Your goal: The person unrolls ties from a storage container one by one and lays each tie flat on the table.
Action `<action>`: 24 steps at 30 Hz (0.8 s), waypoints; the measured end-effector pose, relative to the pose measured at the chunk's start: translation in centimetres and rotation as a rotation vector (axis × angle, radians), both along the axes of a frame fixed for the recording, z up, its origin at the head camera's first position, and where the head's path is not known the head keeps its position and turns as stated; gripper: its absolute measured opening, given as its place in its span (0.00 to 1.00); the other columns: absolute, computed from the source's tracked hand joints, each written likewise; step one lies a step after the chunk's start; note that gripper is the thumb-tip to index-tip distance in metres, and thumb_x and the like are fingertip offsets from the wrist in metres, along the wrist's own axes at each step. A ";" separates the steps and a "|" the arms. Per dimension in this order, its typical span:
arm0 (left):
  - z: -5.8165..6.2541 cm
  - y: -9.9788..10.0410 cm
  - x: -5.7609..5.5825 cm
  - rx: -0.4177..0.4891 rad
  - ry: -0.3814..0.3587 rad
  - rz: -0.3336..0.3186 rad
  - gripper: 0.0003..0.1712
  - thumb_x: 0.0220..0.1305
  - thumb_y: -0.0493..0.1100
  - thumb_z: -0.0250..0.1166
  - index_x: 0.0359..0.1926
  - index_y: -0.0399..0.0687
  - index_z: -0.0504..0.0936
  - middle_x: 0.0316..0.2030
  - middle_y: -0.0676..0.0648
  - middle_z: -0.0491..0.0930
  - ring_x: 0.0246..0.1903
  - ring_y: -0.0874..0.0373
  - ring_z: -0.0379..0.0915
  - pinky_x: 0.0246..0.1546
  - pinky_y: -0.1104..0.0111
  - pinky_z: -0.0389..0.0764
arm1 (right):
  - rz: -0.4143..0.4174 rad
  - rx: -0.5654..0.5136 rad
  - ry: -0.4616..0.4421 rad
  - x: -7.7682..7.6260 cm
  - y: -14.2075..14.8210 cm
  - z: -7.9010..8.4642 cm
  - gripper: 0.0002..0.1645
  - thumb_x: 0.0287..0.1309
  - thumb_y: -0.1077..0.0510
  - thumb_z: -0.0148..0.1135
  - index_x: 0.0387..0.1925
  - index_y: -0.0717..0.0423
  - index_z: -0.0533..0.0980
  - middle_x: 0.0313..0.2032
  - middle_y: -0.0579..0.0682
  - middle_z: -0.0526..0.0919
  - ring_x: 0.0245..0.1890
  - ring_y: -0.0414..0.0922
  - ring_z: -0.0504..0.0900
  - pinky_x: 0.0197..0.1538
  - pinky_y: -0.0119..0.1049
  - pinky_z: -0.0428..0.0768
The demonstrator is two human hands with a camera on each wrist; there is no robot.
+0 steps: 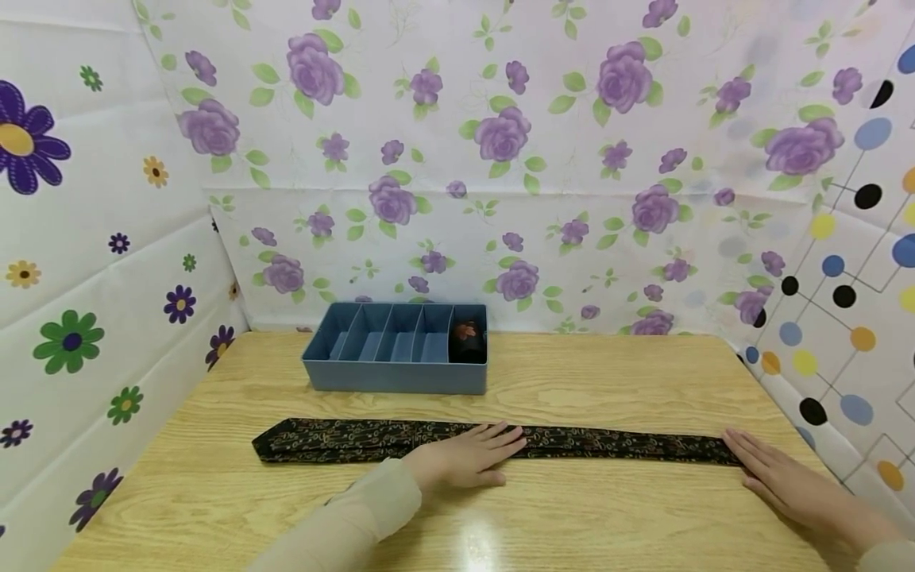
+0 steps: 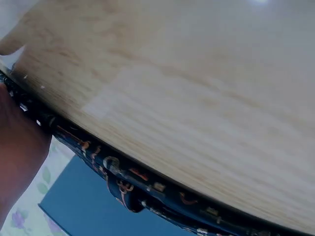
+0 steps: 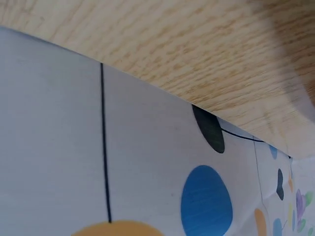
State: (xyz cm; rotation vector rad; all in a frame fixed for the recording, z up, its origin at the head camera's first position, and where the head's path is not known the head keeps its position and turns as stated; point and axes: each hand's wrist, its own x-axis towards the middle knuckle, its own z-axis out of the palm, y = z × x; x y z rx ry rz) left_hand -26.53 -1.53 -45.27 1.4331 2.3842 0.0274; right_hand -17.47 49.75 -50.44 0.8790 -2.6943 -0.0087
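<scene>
A black necktie (image 1: 600, 442) with a small gold and reddish pattern lies stretched lengthwise across the table, its wide pointed end at the left. My left hand (image 1: 465, 457) rests flat on its middle stretch, fingers straight and pointing right. At the narrow right end, my right hand (image 1: 789, 481) touches the tie with extended fingers. The left wrist view shows the tie (image 2: 133, 169) edge-on with a loose fold in its layers, and part of the left hand (image 2: 19, 147) at the left edge. In the right wrist view, the right hand's fingers and the tie cannot be made out.
Behind the tie stands a blue-grey divided box (image 1: 396, 377) with several compartments. Its rightmost one holds a dark rolled item (image 1: 468, 342) with an orange floral motif. Patterned cloth walls (image 1: 443, 159) rise along the back and both sides of the wooden table (image 1: 593, 524).
</scene>
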 end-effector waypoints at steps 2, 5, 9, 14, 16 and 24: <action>0.0 -0.2 0.0 0.003 -0.014 0.005 0.36 0.73 0.59 0.40 0.75 0.58 0.40 0.75 0.53 0.35 0.74 0.54 0.29 0.74 0.58 0.39 | -0.014 -0.006 -0.029 0.3 0.1 0.2 0.41 0.61 0.59 0.59 0.71 0.60 0.53 0.72 0.30 0.33 0.70 0.22 0.29 0.63 0.09 0.28; 0.1 -0.4 -0.1 0.007 -0.030 0.011 0.36 0.72 0.59 0.41 0.75 0.59 0.40 0.75 0.53 0.35 0.74 0.54 0.29 0.74 0.58 0.39 | -0.047 -0.021 -0.058 0.6 0.0 0.5 0.39 0.62 0.57 0.58 0.71 0.58 0.55 0.72 0.27 0.35 0.69 0.20 0.30 0.63 0.09 0.28; 0.0 -0.5 -0.2 0.016 -0.047 0.019 0.36 0.72 0.59 0.42 0.75 0.59 0.41 0.75 0.54 0.35 0.74 0.54 0.29 0.74 0.57 0.39 | -0.066 -0.027 -0.080 0.7 -0.1 0.9 0.37 0.62 0.56 0.58 0.70 0.58 0.57 0.70 0.24 0.35 0.68 0.17 0.30 0.62 0.08 0.28; 0.0 -0.6 -0.1 0.040 -0.046 0.032 0.36 0.71 0.58 0.43 0.75 0.59 0.43 0.75 0.54 0.38 0.74 0.54 0.32 0.74 0.58 0.42 | -0.145 -0.089 -0.181 0.0 -0.6 1.6 0.28 0.68 0.54 0.51 0.66 0.60 0.65 0.71 0.45 0.55 0.66 0.16 0.35 0.57 0.03 0.31; 0.2 -0.6 -0.1 0.052 -0.028 0.027 0.36 0.71 0.58 0.45 0.75 0.58 0.46 0.75 0.53 0.41 0.74 0.53 0.35 0.74 0.59 0.44 | -0.205 -0.113 -0.247 -0.4 -1.1 2.2 0.26 0.70 0.52 0.47 0.62 0.63 0.69 0.65 0.58 0.67 0.72 0.31 0.48 0.68 0.14 0.43; 0.5 -0.4 0.0 0.144 0.072 0.021 0.31 0.70 0.53 0.51 0.71 0.55 0.59 0.72 0.49 0.55 0.71 0.52 0.51 0.70 0.63 0.58 | -0.304 -0.100 -0.324 -2.2 -3.2 4.3 0.18 0.69 0.51 0.49 0.42 0.60 0.80 0.37 0.51 0.85 0.37 0.48 0.84 0.40 0.46 0.81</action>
